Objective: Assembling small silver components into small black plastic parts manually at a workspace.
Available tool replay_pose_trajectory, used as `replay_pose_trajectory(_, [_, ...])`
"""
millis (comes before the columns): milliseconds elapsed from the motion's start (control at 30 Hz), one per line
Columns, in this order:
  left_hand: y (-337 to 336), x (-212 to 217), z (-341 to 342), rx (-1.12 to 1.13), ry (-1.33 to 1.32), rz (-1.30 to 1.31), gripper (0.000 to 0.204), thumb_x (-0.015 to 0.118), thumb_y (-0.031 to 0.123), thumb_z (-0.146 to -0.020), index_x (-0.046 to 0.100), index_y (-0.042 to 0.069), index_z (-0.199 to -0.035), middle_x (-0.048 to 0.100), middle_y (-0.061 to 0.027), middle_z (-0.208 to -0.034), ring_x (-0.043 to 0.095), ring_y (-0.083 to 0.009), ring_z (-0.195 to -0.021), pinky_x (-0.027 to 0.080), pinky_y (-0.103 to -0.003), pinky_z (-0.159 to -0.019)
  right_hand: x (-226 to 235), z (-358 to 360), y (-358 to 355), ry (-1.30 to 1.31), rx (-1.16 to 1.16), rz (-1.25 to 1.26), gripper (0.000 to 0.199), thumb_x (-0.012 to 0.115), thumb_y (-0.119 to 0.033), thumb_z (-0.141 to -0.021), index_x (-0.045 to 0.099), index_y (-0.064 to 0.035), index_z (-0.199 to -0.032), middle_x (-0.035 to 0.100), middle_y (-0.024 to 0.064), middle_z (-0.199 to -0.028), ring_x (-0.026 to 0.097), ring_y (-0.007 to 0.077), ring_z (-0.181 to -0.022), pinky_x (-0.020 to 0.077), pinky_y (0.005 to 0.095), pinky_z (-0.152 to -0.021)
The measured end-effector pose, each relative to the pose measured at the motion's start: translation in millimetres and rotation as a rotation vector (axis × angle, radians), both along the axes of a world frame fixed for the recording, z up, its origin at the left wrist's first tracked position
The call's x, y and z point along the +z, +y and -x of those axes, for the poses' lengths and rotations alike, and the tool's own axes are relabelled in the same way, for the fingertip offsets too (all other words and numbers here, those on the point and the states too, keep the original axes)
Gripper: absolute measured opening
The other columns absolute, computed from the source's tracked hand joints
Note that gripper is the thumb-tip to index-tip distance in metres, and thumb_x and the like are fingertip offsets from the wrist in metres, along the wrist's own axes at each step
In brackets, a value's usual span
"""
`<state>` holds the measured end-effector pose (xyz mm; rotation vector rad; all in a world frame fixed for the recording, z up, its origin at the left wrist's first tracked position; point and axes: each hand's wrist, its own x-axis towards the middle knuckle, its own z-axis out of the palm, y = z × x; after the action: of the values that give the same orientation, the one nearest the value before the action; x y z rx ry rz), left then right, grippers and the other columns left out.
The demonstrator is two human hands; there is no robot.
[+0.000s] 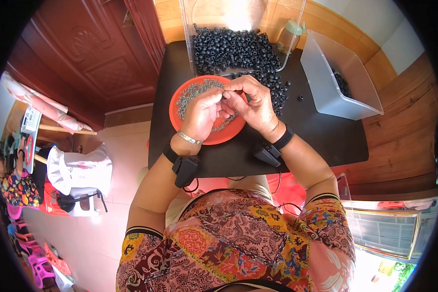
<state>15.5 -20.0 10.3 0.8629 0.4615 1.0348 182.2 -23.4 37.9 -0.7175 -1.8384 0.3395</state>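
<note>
Both hands meet above an orange-red bowl point(174, 109) holding many small grey metal pieces point(204, 88). My left hand point(203, 111) has its thumb and forefinger closed at the tips, the other fingers curled. My right hand point(257, 104) pinches against the same spot with thumb and forefinger. A tiny dark thing shows between the fingertips; its kind cannot be made out. Beyond the hands, a heap of small black round parts with holes point(233, 48) spills from a clear plastic bin point(188, 41) lying on its side onto the dark table point(316, 138).
A translucent bin point(331, 100) at the right holds some black parts. One loose black part point(300, 98) lies beside it. Behind the clear bin stands a jar with a green lid point(291, 35). A white sack point(82, 168) and another person point(22, 187) are at the far left.
</note>
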Motion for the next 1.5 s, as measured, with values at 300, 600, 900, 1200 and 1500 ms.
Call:
replay_pose_trajectory(300, [2,-2,0,0.060,-0.050,0.076,0.023,0.048,0.023,-0.095,0.060,0.004,-0.104,0.063,-0.0041,-0.092,0.061,-0.0137,-0.079,0.047,-0.027,-0.071,6,2,2,-0.238,-0.106,-0.168,0.034,0.078,-0.013,-0.071,0.066,-0.0057,-0.102,0.065,0.0101,-0.092,0.062,0.0291,-0.087,0.0529,0.0381,-0.076])
replay_pose_trajectory(600, [0,-2,-3,0.085,0.060,0.003,0.026,0.045,0.021,-0.095,0.061,0.003,-0.105,0.064,-0.0028,-0.088,0.060,-0.0127,-0.077,0.046,-0.026,-0.070,1,7,1,-0.371,-0.187,-0.234,0.035,0.075,-0.007,-0.071,0.064,-0.0044,-0.104,0.066,0.0111,-0.094,0.062,0.0295,-0.085,0.0530,0.0370,-0.075])
replay_pose_trajectory(900, [4,-8,-4,0.089,-0.004,0.041,0.026,0.044,0.020,-0.094,0.060,0.001,-0.101,0.066,-0.0073,-0.086,0.061,-0.0160,-0.070,0.048,-0.028,-0.065,5,8,0,-0.407,-0.248,-0.264,0.023,0.074,-0.006,-0.072,0.066,-0.0050,-0.094,0.066,0.0095,-0.085,0.063,0.0279,-0.078,0.0531,0.0349,-0.071])
replay_pose_trajectory(1200, [20,1,18,0.172,0.096,-0.003,0.028,0.052,0.027,-0.091,0.063,0.001,-0.096,0.067,-0.0069,-0.081,0.062,-0.0147,-0.070,0.047,-0.026,-0.066,111,-108,26,-0.458,-0.995,-0.576,0.015,0.062,-0.015,-0.081,0.069,-0.0111,-0.094,0.067,0.0091,-0.087,0.063,0.0300,-0.083,0.0524,0.0392,-0.072])
replay_pose_trajectory(1500, [8,7,9,-0.303,0.242,-0.269,0.041,0.047,0.034,-0.093,0.066,-0.002,-0.101,0.069,-0.0128,-0.092,0.063,-0.0169,-0.068,0.044,-0.023,-0.058,64,-137,21,-0.523,-0.846,-0.144,0.020,0.065,-0.019,-0.084,0.072,-0.0072,-0.099,0.069,0.0139,-0.097,0.066,0.0305,-0.085,0.0529,0.0354,-0.075])
